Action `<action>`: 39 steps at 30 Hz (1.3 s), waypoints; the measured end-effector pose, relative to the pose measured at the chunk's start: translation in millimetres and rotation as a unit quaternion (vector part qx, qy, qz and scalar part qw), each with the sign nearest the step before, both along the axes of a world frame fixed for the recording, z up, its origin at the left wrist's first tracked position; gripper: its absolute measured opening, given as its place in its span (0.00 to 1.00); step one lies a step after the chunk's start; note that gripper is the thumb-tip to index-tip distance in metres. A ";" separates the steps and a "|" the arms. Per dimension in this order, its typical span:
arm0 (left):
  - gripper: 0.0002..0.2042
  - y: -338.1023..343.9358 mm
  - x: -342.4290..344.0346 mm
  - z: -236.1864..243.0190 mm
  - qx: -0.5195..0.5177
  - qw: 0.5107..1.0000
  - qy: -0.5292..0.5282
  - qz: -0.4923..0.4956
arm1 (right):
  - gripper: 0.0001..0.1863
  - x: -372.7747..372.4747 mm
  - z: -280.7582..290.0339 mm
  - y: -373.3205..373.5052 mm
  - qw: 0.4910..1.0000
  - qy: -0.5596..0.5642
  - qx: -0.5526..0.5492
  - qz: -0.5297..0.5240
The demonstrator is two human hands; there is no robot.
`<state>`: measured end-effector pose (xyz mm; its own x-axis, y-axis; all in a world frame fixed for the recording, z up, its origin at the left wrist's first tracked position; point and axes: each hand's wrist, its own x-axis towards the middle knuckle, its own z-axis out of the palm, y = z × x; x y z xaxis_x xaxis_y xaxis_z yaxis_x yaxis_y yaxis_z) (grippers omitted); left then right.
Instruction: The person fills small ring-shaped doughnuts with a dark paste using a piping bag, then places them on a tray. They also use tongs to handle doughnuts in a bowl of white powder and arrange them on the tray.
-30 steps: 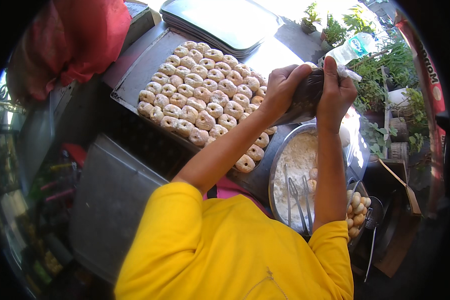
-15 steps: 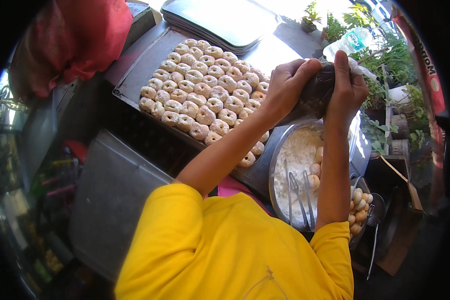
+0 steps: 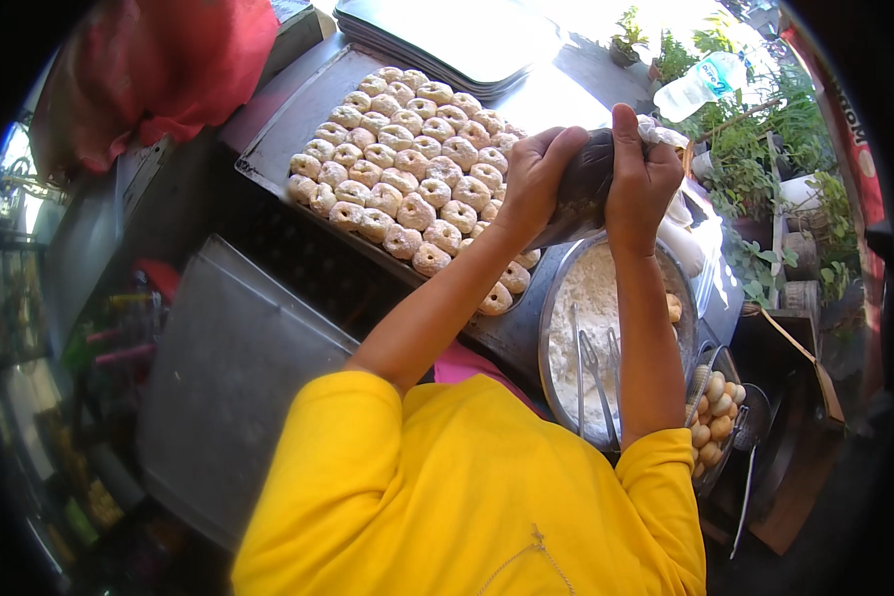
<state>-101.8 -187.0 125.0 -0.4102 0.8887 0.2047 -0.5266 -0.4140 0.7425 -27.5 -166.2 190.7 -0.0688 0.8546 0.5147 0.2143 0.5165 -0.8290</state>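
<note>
Both my hands are wrapped round a bulging plastic bag of dark filling point(image 3: 586, 179), held over the gap between the tray and the bowl. My left hand point(image 3: 538, 179) grips its left side, and my right hand point(image 3: 641, 184) presses on the right, thumb up. The bag's lower tip is hidden behind my left forearm. Rows of sugar-dusted doughnuts point(image 3: 415, 213), many with a hole in the top, fill much of a metal tray point(image 3: 268, 149). Below my right hand sits a round metal bowl point(image 3: 544, 348) of white powder point(image 3: 576, 308), with metal tongs point(image 3: 594, 368) resting in it.
A wire basket point(image 3: 703, 472) of plain round doughnuts point(image 3: 717, 397) stands right of the bowl, beside a long-handled strainer point(image 3: 755, 415). Stacked trays point(image 3: 447, 45) lie at the back. A plastic bottle point(image 3: 700, 87) and potted plants point(image 3: 755, 149) are far right; red cloth point(image 3: 159, 79) hangs at left.
My hands and the bag have shifted left, still gripping together. My right forearm now covers more of the bowl and the doughnuts in it. The view has shifted slightly.
</note>
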 end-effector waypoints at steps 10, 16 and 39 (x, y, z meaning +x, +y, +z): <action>0.16 -2.1 4.5 21.6 0.022 1.000 0.007 -0.001 | 0.19 3.8 20.7 -5.1 0.999 0.028 0.030 -0.008; 0.17 -9.9 8.6 31.5 0.032 0.999 -0.005 -0.006 | 0.17 5.1 27.7 -11.5 0.997 0.070 0.022 0.014; 0.15 -38.9 4.2 19.0 0.004 0.999 -0.010 0.037 | 0.18 0.4 13.5 -30.5 0.996 0.051 -0.031 0.061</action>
<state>-97.6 -225.9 143.9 -0.4783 0.8546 0.2023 -0.5097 -0.4577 0.7285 -27.1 -196.7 204.3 -0.1239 0.8736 0.4706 0.0671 0.4805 -0.8744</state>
